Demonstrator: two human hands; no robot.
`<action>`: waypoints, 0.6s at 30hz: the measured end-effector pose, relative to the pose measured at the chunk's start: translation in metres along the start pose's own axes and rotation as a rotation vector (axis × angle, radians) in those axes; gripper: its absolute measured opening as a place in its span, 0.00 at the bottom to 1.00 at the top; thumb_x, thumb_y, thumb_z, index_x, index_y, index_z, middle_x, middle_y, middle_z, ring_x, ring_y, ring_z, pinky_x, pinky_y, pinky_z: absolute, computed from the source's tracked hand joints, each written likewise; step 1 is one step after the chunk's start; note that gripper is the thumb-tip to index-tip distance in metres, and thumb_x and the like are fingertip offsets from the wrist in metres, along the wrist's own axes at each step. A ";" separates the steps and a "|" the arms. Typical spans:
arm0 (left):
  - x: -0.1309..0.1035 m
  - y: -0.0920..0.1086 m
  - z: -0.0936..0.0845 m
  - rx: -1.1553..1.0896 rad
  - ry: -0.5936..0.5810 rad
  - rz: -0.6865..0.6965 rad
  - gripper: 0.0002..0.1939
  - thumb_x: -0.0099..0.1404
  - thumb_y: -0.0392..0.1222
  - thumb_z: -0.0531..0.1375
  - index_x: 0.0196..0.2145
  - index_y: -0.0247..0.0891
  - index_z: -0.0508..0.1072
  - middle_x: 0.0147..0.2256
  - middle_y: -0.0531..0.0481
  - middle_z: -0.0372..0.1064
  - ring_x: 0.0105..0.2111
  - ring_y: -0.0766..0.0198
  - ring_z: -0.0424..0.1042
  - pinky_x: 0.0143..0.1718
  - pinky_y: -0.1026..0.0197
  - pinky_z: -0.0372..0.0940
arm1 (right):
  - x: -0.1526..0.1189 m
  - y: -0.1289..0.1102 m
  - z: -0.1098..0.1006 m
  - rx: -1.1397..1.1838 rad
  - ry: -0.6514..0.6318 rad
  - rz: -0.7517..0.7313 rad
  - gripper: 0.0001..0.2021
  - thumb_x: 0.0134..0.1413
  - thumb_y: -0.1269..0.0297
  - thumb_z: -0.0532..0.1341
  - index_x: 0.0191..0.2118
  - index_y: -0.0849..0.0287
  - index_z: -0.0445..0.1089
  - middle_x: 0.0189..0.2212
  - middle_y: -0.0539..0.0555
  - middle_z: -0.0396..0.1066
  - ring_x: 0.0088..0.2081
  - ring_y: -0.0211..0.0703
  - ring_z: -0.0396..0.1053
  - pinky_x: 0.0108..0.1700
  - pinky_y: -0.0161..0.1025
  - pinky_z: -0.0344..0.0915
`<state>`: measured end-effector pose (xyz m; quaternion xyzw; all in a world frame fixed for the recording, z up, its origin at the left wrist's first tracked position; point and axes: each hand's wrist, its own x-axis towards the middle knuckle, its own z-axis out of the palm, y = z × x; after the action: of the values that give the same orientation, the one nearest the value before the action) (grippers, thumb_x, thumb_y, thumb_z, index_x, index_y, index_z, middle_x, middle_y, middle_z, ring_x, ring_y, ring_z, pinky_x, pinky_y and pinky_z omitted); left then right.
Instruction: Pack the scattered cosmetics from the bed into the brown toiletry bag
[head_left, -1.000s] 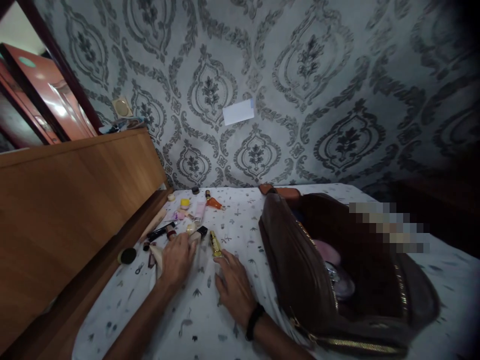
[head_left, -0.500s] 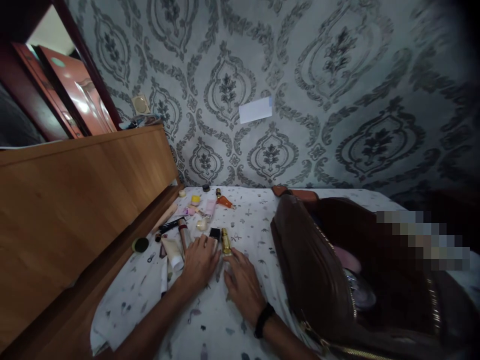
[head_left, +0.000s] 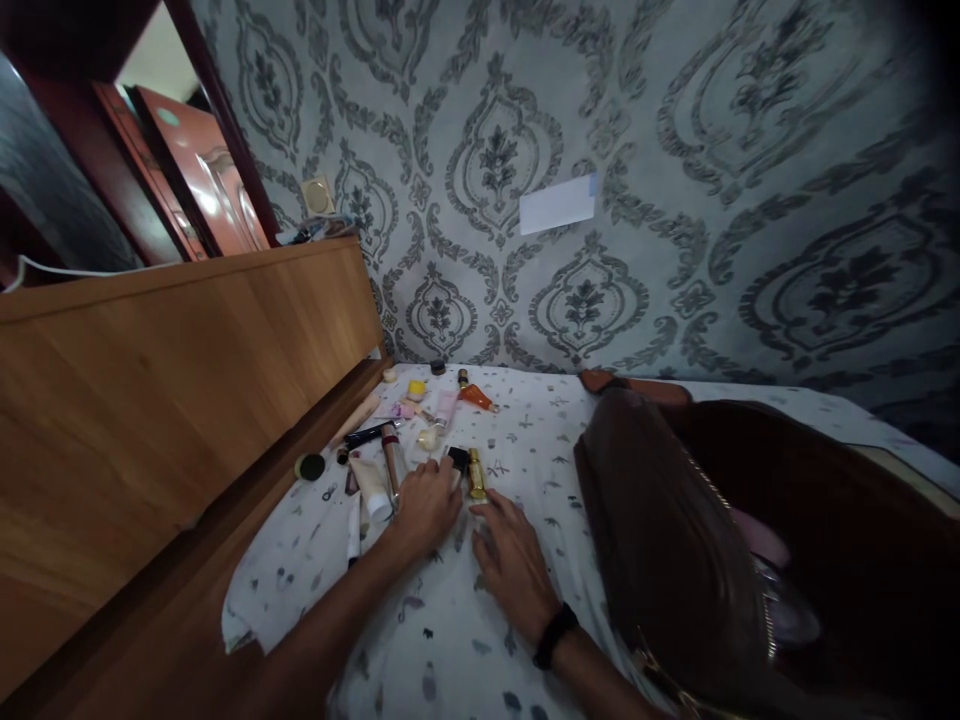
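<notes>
On the patterned white sheet, my left hand is curled around the lower part of a bottle with a square black cap. Much of that bottle is hidden by the fingers. Just right of it lies a slim gold bottle. My right hand, with a black band at the wrist, has its fingers apart, and the fingertips reach the near end of the gold bottle. Left of my left hand are a cream tube with a white cap and a tube with a dark red band.
A large brown leather bag gapes open on the right, with a pink item inside. Farther back lie an orange bottle, a yellow-lidded jar and a pink tube. A wooden bed board borders the left.
The view has swung right-to-left slightly, so everything sits farther right in the picture. Both hands stay at the same bottles; their grip looks nearly unchanged.
</notes>
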<state>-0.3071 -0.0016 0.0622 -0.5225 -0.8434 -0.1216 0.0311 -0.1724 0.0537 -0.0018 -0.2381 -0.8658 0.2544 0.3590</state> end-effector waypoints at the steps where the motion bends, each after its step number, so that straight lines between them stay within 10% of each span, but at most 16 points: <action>1: 0.000 -0.001 0.000 -0.017 0.003 -0.005 0.13 0.64 0.38 0.54 0.47 0.39 0.65 0.43 0.41 0.71 0.45 0.51 0.70 0.44 0.54 0.62 | 0.000 0.001 0.000 0.023 0.007 -0.003 0.14 0.56 0.70 0.52 0.46 0.60 0.71 0.53 0.64 0.67 0.57 0.56 0.64 0.58 0.57 0.63; 9: -0.006 -0.011 0.002 -0.805 0.091 -0.023 0.23 0.64 0.46 0.57 0.55 0.44 0.58 0.42 0.48 0.68 0.36 0.61 0.70 0.36 0.60 0.63 | 0.009 0.000 -0.009 0.343 0.098 0.099 0.14 0.62 0.60 0.50 0.43 0.59 0.70 0.44 0.62 0.72 0.48 0.53 0.69 0.52 0.53 0.67; 18: -0.013 0.001 0.006 -1.448 0.005 -0.008 0.40 0.51 0.49 0.69 0.58 0.44 0.58 0.43 0.48 0.64 0.41 0.59 0.69 0.40 0.60 0.64 | 0.011 -0.020 -0.019 0.716 -0.115 0.212 0.22 0.58 0.60 0.57 0.57 0.59 0.61 0.52 0.61 0.70 0.51 0.49 0.70 0.50 0.45 0.69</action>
<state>-0.3001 -0.0108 0.0548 -0.4087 -0.5529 -0.6511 -0.3216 -0.1699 0.0498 0.0275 -0.1713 -0.7112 0.5898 0.3419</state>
